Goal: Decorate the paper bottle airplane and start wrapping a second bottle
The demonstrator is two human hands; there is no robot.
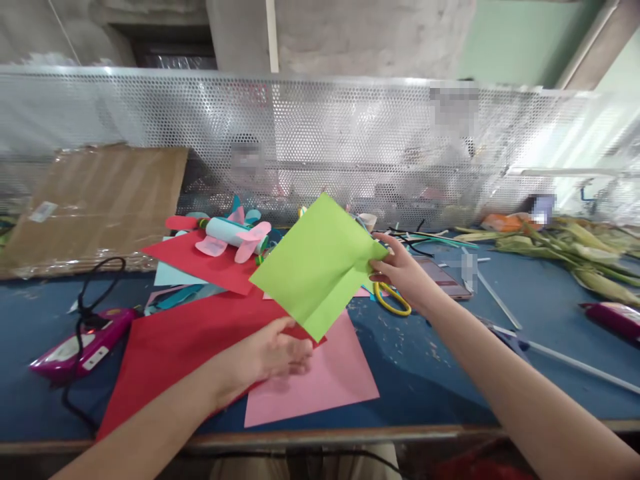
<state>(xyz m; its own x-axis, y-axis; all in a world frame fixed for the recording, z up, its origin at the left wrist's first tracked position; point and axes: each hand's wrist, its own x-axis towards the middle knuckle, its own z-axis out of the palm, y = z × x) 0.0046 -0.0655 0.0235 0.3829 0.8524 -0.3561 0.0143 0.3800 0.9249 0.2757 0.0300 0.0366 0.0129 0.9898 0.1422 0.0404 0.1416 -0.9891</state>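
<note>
A green sheet of paper (313, 263) is raised above the table, lightly creased along its lower right part. My right hand (395, 267) pinches its right corner between thumb and fingers. Just below the sheet's lower edge is my left hand (283, 350), a little blurred, with its thumb apart from loosely bent fingers and nothing seen in it. Under that hand lie a large red sheet (185, 347) and a pink sheet (320, 380). Yellow scissor handles (393, 300) show beside my right wrist; the rest of the scissors is hidden.
A paper craft with pink petals and a light blue tube (227, 237) lies behind the red paper. Purple power strips (83, 347) sit left and far right. Cardboard (105, 207) leans at back left against a perforated metal screen (340, 147). White sticks (500, 293) and dry husks (570, 247) lie right.
</note>
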